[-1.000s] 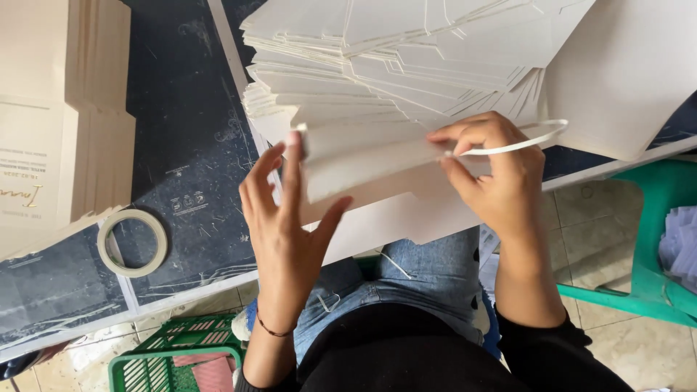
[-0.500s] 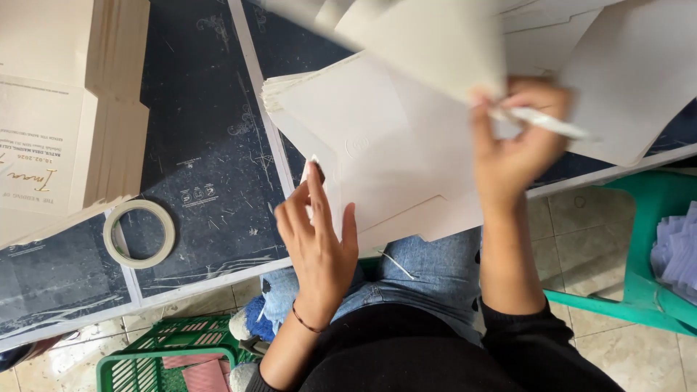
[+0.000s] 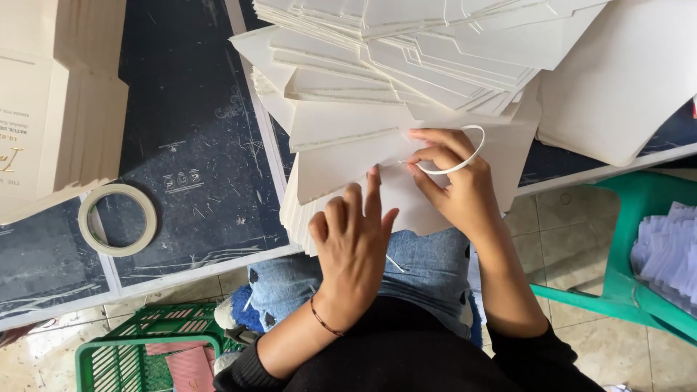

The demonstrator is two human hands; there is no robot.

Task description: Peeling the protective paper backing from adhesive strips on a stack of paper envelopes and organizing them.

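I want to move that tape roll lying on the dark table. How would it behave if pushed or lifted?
The tape roll lies flat on the dark table, so a push would probably slide it, not roll it. It is a thin ring with a wide hole, likely light. Stood on edge, it would probably roll away.

Matt cream card sheets (image 3: 348, 163), glossy white strip (image 3: 457, 165), scuffed dark tabletop (image 3: 196, 160), green plastic basket (image 3: 116, 356)

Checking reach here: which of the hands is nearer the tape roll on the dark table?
Left. The left hand rests on the paper stack, right of the tape roll; the right hand is farther right.
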